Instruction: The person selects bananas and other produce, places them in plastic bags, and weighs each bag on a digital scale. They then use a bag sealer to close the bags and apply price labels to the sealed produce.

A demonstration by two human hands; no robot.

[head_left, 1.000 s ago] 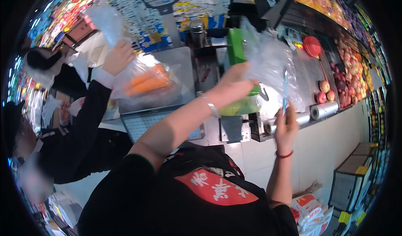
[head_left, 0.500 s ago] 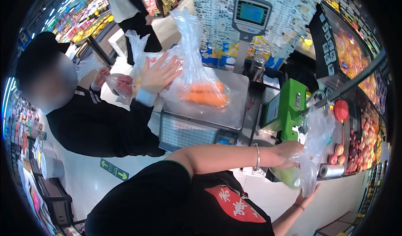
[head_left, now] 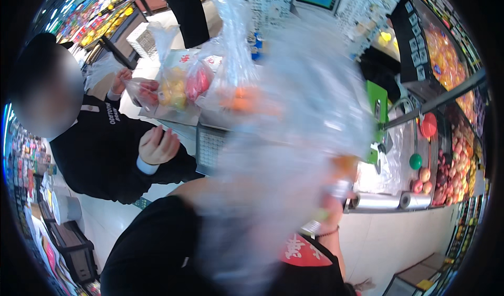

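A large clear plastic bag point(head_left: 294, 122), smeared by motion, fills the middle of the view in front of me. Below its right side, my right hand point(head_left: 332, 212) has a dark bracelet at the wrist; its fingers look curled against the bag, next to a small patch of light green. My left arm point(head_left: 191, 192) runs in behind the bag, which hides my left hand and its fingers. Partly covered by the bag, orange carrots point(head_left: 242, 100) lie in another clear bag on the scale point(head_left: 211, 146).
At left, a co-worker in black holds a bag of reddish produce point(head_left: 144, 94) and has one free hand point(head_left: 159, 146) raised. Bagged yellow fruit point(head_left: 173, 91) stands by the scale. A green bag sealer point(head_left: 377, 109), plastic rolls point(head_left: 415, 200) and piled fruit point(head_left: 459, 164) are at right.
The bag has swung up and left from beside the green sealer and now covers much of the scale. My right hand has moved left and up. The co-worker's hand has drawn back from the carrots' bag.
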